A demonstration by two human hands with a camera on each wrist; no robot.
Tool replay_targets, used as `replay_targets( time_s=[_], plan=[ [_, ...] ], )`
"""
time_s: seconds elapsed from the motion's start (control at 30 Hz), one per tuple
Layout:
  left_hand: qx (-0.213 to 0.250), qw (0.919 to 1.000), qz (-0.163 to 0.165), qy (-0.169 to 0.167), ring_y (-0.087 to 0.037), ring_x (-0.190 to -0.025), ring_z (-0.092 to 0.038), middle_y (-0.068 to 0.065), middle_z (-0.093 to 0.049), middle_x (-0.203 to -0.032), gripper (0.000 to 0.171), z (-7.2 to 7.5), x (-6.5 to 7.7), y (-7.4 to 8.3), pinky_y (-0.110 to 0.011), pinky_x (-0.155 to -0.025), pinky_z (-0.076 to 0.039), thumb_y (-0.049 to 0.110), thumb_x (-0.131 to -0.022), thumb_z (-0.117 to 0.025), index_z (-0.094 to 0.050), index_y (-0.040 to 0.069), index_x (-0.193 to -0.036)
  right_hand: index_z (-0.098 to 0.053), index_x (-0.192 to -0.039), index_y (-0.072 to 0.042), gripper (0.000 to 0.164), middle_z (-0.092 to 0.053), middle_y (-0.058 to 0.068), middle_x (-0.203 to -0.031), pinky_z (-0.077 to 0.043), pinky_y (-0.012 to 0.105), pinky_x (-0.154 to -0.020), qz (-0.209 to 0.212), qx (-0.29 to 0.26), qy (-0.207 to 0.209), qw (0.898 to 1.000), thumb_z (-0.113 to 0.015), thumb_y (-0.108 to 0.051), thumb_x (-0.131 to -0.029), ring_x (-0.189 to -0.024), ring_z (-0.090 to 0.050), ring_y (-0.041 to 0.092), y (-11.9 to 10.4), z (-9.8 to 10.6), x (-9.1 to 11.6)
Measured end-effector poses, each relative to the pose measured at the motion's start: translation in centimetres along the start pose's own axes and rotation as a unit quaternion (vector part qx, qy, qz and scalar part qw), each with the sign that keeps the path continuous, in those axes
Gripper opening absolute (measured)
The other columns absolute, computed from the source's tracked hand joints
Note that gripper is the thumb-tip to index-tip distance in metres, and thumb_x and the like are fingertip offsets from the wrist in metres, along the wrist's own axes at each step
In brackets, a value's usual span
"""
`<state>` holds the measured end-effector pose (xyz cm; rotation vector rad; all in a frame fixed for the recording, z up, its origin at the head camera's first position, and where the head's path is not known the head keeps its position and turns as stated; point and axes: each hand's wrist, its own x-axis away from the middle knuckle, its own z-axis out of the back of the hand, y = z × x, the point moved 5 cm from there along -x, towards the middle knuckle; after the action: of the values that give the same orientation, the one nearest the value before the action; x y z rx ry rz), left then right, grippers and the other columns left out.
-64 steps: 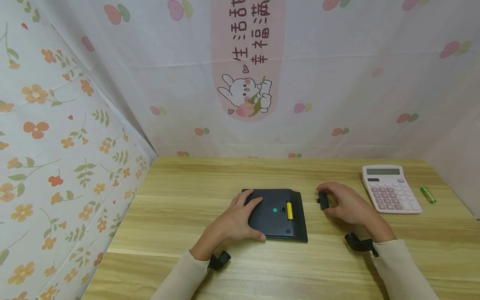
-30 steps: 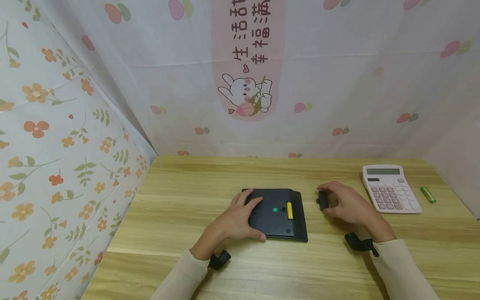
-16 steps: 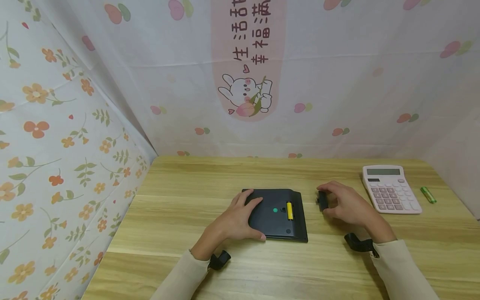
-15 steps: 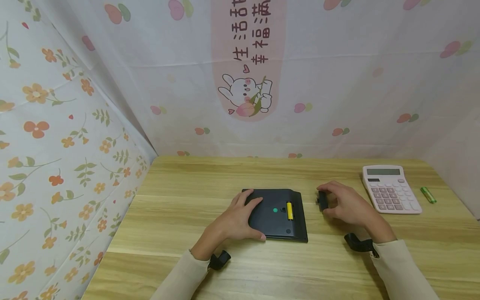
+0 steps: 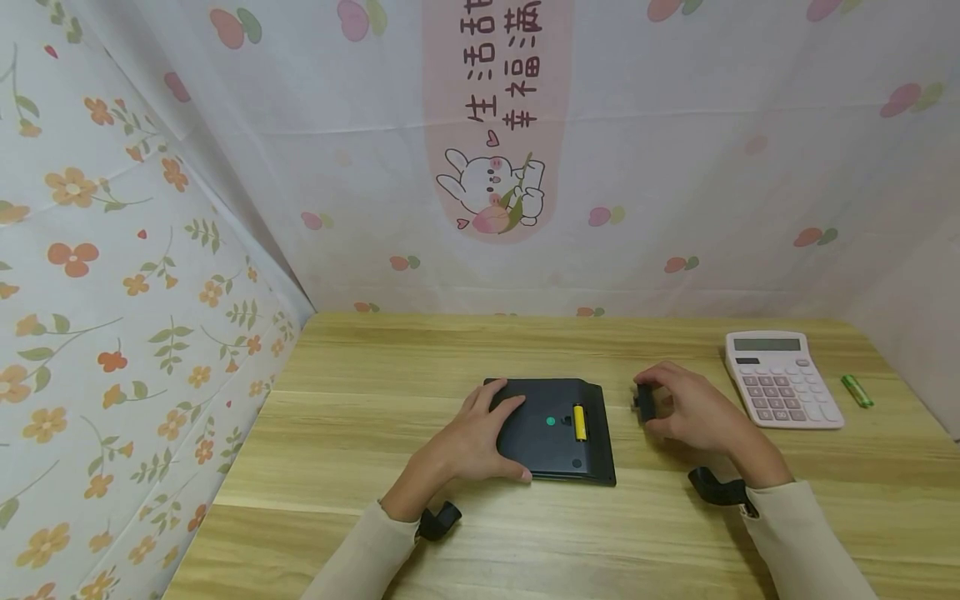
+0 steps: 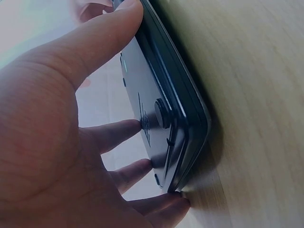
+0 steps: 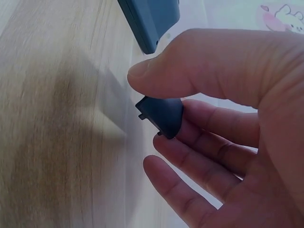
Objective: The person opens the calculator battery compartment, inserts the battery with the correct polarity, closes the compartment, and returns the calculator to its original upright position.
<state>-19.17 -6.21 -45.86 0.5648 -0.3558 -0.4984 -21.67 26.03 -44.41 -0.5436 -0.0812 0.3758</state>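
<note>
Covering the yellow battery (image 5: 580, 422) seems the step: the left hand (image 5: 468, 442) rests spread fingers on the black device (image 5: 536, 446) on the bench (image 5: 375, 358), the right hand (image 5: 693, 408) pinches the cover (image 5: 646, 402) near it, its tabs (image 7: 142, 116) probably needing alignment next

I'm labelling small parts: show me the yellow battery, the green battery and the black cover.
Yellow battery (image 5: 580, 422), head view: middle of its side.
Green battery (image 5: 857, 391), head view: middle of its side.
Black cover (image 7: 165, 113), right wrist view: middle of its visible face.
</note>
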Motion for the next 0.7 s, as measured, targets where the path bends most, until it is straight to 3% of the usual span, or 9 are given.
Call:
replay_targets(
  time_s=[0.7],
  plan=[
    [0.008, 1.0000, 0.006, -0.002, -0.044, -0.167, -0.010, -0.010, -0.013, -0.182, 0.106, 0.1, 0.0, 0.0, -0.064, -0.121, -0.039, 0.049, -0.085, -0.096, -0.042, 0.019, -0.171, -0.069, -0.132, 0.005, 0.062, -0.067, 0.020, -0.131, -0.057, 0.062, -0.098, 0.021, -0.007, 0.003, 1.000, -0.097, -0.009, -0.078, -0.114, -0.070, 0.043, -1.3, 0.0, -0.2]
  ],
)
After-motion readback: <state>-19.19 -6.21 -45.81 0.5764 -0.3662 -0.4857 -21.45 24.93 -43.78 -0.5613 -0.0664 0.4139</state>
